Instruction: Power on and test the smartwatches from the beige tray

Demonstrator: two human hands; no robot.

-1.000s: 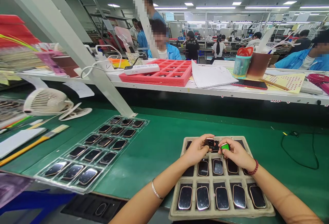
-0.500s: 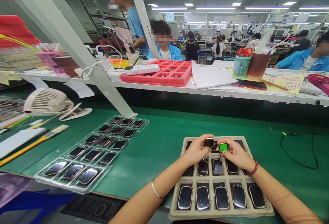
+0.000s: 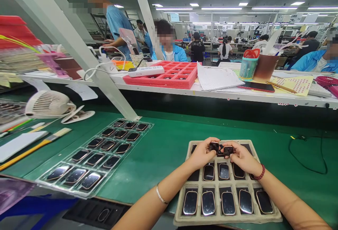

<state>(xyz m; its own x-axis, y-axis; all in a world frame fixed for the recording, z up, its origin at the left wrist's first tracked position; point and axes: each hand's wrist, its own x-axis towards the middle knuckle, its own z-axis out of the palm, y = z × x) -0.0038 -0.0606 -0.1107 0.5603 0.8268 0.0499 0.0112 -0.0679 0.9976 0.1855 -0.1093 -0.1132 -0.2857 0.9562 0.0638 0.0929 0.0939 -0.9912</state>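
Note:
My left hand (image 3: 203, 154) is closed on a smartwatch case (image 3: 214, 146) with a dark screen. A second smartwatch case (image 3: 228, 150), its screen also dark, is gripped by my right hand (image 3: 243, 157). The two cases are side by side, raised over the back rows of a beige molded tray (image 3: 220, 219). In the tray's compartments lie several more watch cases (image 3: 228, 203) with black screens and gold-coloured rims. My forearms and hands hide parts of the tray's back rows and sides.
Left on the green bench is a clear plastic tray (image 3: 91, 195) of watch cases. Beyond it are a brush (image 3: 34, 149) and a small fan (image 3: 49, 104). A slanted post (image 3: 105, 82) meets the bench. A shelf (image 3: 169, 93) crosses behind, and a black cable (image 3: 307, 163) lies right.
The watch screen in my right hand has turned from green to dark, and both cases have tilted slightly. A standing person in blue in the background has moved left.

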